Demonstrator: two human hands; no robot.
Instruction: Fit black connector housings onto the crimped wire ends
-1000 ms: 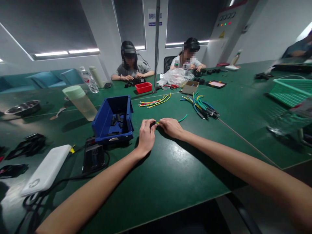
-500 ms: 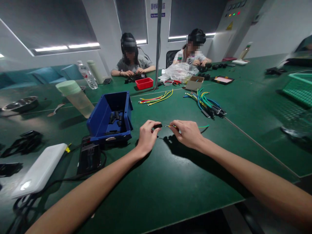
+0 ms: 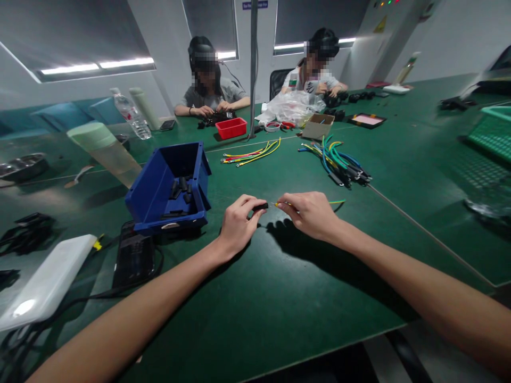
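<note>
At desk (image 3: 279, 298) centre, left hand (image 3: 236, 227) pinches small black tubular sleeve (image 3: 261, 206); right hand (image 3: 312, 214) pinches thin yellow-green wire (image 3: 336, 202), likely limp, best gripped near tip.

A long green table (image 3: 279, 308) stands before white walls (image 3: 459, 37) and dark-blinded windows (image 3: 64, 26), light strips (image 3: 96, 66) glowing beneath.

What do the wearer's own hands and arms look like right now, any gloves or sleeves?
The left hand and right hand wear no gloves, and no ring shows on the fingers. The left forearm and right forearm are uncovered to the picture's edge: no sleeves, watch, wristband or cable.
</note>
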